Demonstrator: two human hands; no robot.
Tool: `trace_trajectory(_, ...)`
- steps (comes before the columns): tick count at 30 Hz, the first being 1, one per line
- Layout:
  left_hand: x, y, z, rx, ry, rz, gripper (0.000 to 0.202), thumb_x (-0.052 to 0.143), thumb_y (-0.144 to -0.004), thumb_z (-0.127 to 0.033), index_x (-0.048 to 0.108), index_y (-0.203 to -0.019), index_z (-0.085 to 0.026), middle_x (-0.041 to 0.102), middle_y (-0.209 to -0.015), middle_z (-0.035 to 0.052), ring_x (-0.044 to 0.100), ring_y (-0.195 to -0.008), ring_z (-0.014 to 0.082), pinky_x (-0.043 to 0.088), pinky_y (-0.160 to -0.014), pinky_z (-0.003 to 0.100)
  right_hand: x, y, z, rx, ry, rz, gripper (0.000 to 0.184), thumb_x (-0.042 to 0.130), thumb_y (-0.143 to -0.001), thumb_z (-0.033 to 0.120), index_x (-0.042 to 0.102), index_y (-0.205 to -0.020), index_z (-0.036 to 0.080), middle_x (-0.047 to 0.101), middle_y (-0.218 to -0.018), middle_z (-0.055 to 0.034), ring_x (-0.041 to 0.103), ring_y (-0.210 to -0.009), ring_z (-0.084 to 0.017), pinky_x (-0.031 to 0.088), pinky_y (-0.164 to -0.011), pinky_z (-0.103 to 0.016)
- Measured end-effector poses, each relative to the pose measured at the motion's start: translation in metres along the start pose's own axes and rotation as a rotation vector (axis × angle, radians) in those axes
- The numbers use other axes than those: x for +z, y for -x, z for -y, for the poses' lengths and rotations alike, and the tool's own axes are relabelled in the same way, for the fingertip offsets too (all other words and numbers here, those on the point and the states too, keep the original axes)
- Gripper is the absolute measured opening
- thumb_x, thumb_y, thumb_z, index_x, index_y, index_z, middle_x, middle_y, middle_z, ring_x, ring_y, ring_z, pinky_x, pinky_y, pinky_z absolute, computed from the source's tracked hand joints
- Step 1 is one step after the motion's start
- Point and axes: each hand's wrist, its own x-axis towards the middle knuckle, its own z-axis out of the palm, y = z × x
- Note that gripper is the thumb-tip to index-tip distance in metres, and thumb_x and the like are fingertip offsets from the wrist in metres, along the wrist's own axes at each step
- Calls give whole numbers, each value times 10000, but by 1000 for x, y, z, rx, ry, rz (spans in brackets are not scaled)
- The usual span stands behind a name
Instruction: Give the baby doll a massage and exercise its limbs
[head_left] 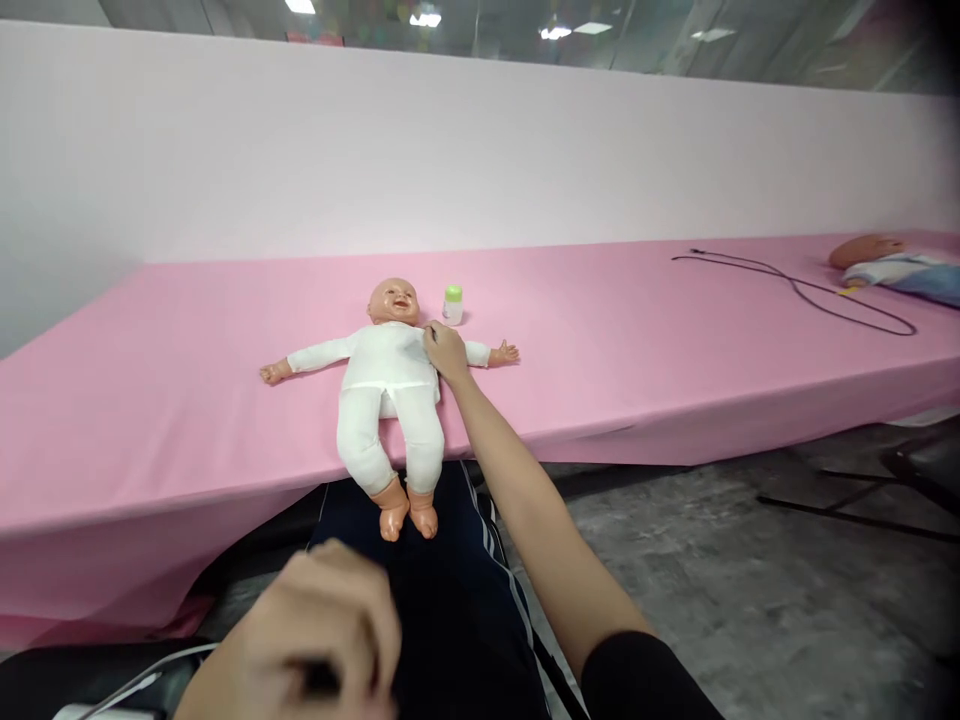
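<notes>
A baby doll (386, 355) in a white cloth body lies on its back, arms spread, its feet hanging over the table's front edge. My right hand (446, 352) rests against the doll at its shoulder on the right side of the picture. Its fingers are curled closed; what they hold, if anything, is hidden. Just behind this hand stands a small clear bottle (453, 306) with a green cap. Close to the camera, my left hand (315, 625) is raised in front of my lap, blurred, with fingers curled into a loose fist and nothing visible in them.
A pink cloth (600, 330) covers the long table, backed by a white partition (480, 150). To the right lie a looped black cable (802, 285) and a second doll (900, 272) in blue and white. A white cable (161, 665) is at lower left.
</notes>
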Motion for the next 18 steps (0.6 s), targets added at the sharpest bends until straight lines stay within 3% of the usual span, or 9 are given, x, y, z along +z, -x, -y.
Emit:
trace_trajectory(3,3,-42,26,-116,-31,-250,314,632,-970,-365,589,-681,-250,691,-742,21,624,-651,173,514,-626,323,-1,0,1,9,-2,-2,318,414,-1019,223,729,-977,216,770,-982,-81,683,-905,-245,449,-801,-312)
trace_trajectory(5,-1,-66,49,-237,-126,-428,251,621,-964,-417,621,-783,-243,705,-822,18,621,-688,172,508,-614,299,-3,0,3,17,-1,2,318,419,-1012,221,736,-985,222,773,-990,-84,690,-924,-251,453,-803,-316)
trace_trajectory(7,-9,-85,75,-323,-249,-503,237,606,-956,-471,672,-981,-244,736,-994,43,665,-821,211,533,-661,316,-4,0,4,27,-5,3,309,432,-1001,212,741,-1003,227,780,-1025,-89,696,-956,-259,456,-806,-321)
trace_trajectory(9,-19,-101,102,-351,-405,-517,343,570,-970,-469,649,-1217,-245,713,-1236,83,669,-1069,278,560,-842,393,-7,1,6,33,-6,0,303,441,-994,208,743,-994,229,785,-1037,-94,702,-960,-265,461,-805,-326)
trace_trajectory(12,-30,-127,141,-350,-647,-515,431,487,-1010,-381,564,-1394,-202,614,-1443,136,536,-1347,340,442,-1109,499,-10,3,9,17,-12,-12,274,473,-991,242,744,-950,244,793,-1019,-87,712,-941,-265,478,-818,-332)
trace_trajectory(15,-35,-154,172,-388,-804,-430,408,404,-1033,-290,571,-1373,-139,600,-1447,191,522,-1358,362,410,-1118,515,-13,4,10,-23,-53,3,218,541,-979,304,756,-972,269,795,-1063,-75,721,-994,-267,502,-865,-340)
trace_trajectory(18,-36,-175,194,-420,-884,-230,346,359,-1032,-233,668,-1150,-132,689,-1259,194,610,-1206,348,461,-1011,473,-15,4,10,-62,-85,39,213,588,-972,355,762,-1057,268,786,-1127,-78,716,-1072,-273,511,-919,-356)
